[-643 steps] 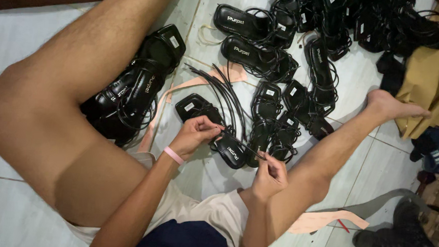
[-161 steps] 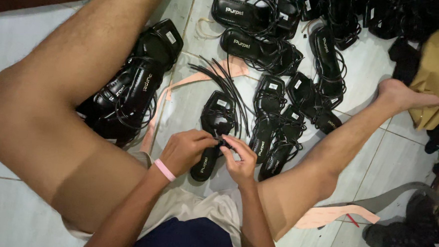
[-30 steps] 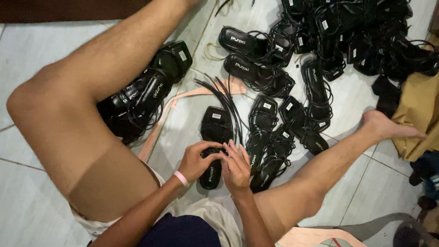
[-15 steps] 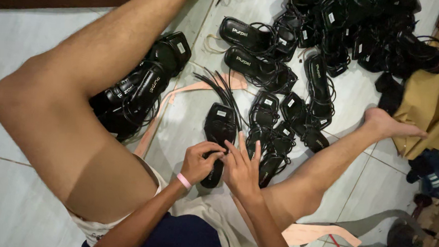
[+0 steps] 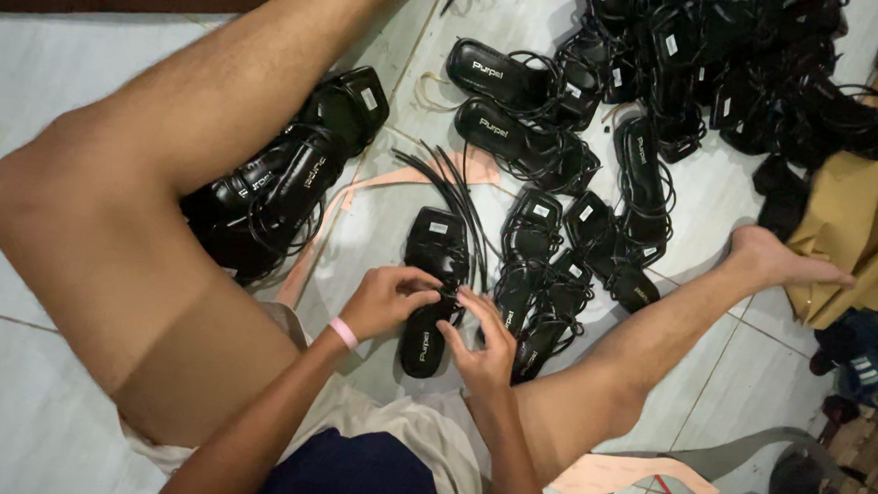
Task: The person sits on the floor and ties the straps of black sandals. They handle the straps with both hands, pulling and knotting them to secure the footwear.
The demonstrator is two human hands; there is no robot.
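Two hands meet over one black sandal (image 5: 431,277) lying flat on the pale tiled floor (image 5: 37,86), between the seated person's spread legs. Left hand (image 5: 386,299), pink band at the wrist, fingers curled in a pinch at the sandal's middle, on what looks like a thin strap; right hand (image 5: 484,340) mirrors it from the other side, fingertips closed on the same spot, though what exactly sits between them is too small to tell. Judging by looks, the sole is light and fairly stiff, smooth and a bit glossy, best gripped by its edges; the straps are limp cord, easy to tangle. Just beyond the sandal's toe, a loose bundle of black straps (image 5: 457,193) fans out over a pinkish strip (image 5: 361,198). Left of the sandal, a stack of finished black sandals (image 5: 287,184) rests against the thigh. Right of it and further out, many strappy sandals (image 5: 667,99) lie heaped.
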